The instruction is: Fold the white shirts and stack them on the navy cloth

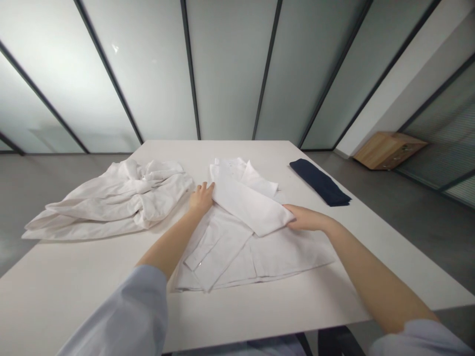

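A white shirt (237, 247) lies flat in the middle of the white table (74, 287), with one sleeve (247, 200) folded diagonally across it. My left hand (201, 197) rests flat at the sleeve's upper left end by the shoulder, fingers stretched out. My right hand (306, 217) pinches the sleeve's lower right end, the cuff, with its fingers tucked under the cloth. The collar (237, 165) points away from me.
A crumpled pile of white garments (111, 198) lies on the left of the table. A folded dark navy cloth (321, 182) sits at the far right. A wooden box (388, 148) stands on the floor by the right wall. Glass wall panels rise behind.
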Demonstrator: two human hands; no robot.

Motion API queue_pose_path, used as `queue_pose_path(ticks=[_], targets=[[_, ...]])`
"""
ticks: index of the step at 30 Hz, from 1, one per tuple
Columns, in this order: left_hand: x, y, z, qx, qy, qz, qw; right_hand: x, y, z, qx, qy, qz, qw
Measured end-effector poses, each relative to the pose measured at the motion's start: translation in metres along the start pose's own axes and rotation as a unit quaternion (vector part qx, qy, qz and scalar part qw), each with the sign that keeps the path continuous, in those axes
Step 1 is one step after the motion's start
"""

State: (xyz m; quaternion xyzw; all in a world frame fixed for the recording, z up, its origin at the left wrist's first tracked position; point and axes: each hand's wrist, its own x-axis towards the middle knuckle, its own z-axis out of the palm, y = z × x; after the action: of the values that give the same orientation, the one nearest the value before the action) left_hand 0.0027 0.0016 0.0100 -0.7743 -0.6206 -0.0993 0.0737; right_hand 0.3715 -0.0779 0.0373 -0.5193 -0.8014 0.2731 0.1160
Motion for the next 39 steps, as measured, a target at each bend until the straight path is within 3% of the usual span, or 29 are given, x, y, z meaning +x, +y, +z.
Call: queue_pose_path(ticks=[3,5,9,13,15,17,20,22,25,28,30,32,36,39], targets=[[0.009,-0.003,-0.002,-0.003,-0.001,0.016,1.0,-0.002,0.0,0.006,-0.092,0.071,0.004,0.993],[0.013,-0.007,-0.003,-0.025,0.005,-0.011,1.0,-0.002,0.0,0.008,-0.089,0.14,-0.001,0.986],[0.019,-0.02,-0.003,-0.115,0.031,-0.113,0.986,0.0,-0.007,0.006,0.115,0.206,0.003,0.972],[0.021,-0.035,0.001,-0.195,0.072,-0.184,0.961,0.006,-0.019,0.005,0.322,0.267,0.068,0.906],[0.021,-0.041,0.004,-0.228,0.085,-0.206,0.948,0.011,-0.024,0.006,0.39,0.262,0.096,0.878],[0.019,-0.045,0.006,-0.259,0.088,-0.221,0.936,0.013,-0.025,0.009,0.412,0.204,0.124,0.879],[0.016,-0.053,0.007,-0.297,0.075,-0.223,0.925,0.01,-0.016,0.013,0.347,0.092,0.141,0.923],[0.016,-0.058,0.006,-0.327,0.068,-0.218,0.917,0.007,-0.004,0.013,0.253,0.071,0.143,0.954],[0.015,-0.06,-0.001,-0.339,0.108,-0.223,0.908,0.011,0.018,0.009,0.111,0.129,0.164,0.972],[0.01,-0.048,-0.008,-0.248,0.154,-0.145,0.945,0.027,0.03,0.005,0.015,0.225,0.13,0.966],[0.004,-0.033,-0.01,-0.168,0.115,-0.041,0.978,0.042,0.03,0.008,-0.037,0.252,0.064,0.965],[-0.001,-0.018,-0.007,-0.103,0.042,0.033,0.993,0.058,0.025,0.016,-0.096,0.224,0.013,0.97],[-0.007,-0.002,0.008,-0.038,-0.061,0.049,0.996,0.073,0.011,0.038,-0.209,0.124,0.036,0.969],[-0.014,-0.003,0.012,-0.038,-0.091,0.047,0.994,0.064,0.003,0.05,-0.25,0.108,0.064,0.96]])
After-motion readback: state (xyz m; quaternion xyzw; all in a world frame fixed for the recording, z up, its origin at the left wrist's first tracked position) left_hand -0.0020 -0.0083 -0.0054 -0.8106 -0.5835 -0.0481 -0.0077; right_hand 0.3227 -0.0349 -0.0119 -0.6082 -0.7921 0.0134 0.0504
